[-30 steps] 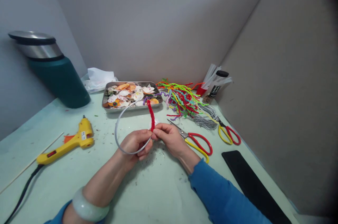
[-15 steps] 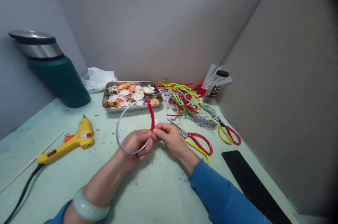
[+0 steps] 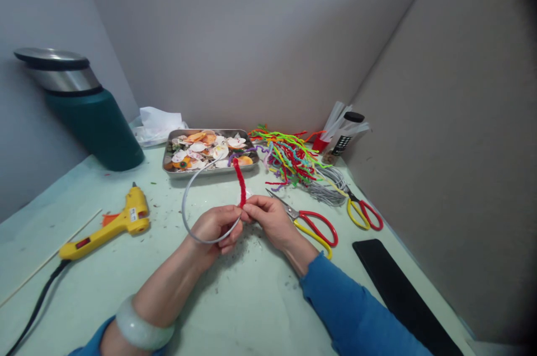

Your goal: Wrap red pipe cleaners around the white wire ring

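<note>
A curved grey wire ends between my two hands, its loop arching to the left over my left wrist. Its upper end reaches over the tray. Red fuzzy stem stands nearly upright from the fingertips, wound along the wire's other end. My left hand pinches the grey wire below the red part. My right hand is closed, thumb and fingers pressed at the bottom of the red stem, touching the left fingertips. What lies between the fingertips is partly hidden.
A metal tray of shells is behind my hands, colourful stems beside it. Scissors lie near my right wrist, another pair farther right. A yellow glue gun and green bottle are left, a black strip right.
The loop of grey wire has shifted slightly to the left. Both hands keep nearly the same place and grip.
</note>
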Available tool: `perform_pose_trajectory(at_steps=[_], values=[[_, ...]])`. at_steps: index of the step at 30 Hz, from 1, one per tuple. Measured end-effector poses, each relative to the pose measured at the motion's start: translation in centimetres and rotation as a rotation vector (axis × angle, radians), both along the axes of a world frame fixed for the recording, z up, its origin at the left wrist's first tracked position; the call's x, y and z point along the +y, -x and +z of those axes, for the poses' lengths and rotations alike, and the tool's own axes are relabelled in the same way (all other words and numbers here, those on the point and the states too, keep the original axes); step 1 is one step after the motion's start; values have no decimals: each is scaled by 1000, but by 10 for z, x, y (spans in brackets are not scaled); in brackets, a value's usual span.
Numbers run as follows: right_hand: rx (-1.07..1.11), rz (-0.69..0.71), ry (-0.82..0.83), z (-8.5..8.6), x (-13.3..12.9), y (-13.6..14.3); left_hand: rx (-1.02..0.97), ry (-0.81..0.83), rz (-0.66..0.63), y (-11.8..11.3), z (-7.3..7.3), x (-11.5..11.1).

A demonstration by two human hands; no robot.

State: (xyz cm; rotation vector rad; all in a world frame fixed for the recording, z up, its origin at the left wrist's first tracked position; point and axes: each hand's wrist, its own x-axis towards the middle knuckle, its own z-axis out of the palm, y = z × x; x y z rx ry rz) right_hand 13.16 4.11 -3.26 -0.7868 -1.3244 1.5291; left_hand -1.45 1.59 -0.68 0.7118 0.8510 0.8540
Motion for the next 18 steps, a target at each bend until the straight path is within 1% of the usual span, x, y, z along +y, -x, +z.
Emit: perform_pose_trajectory(at_steps=[10, 14, 18], values=[[6, 10, 0, -1, 1, -1, 9, -8, 1, -1, -1, 1], [3, 11, 5, -1, 1, 0, 34, 8, 10, -2, 1, 0], [-4, -8, 10, 2, -1, 2, 73, -11, 37, -4, 4, -1]])
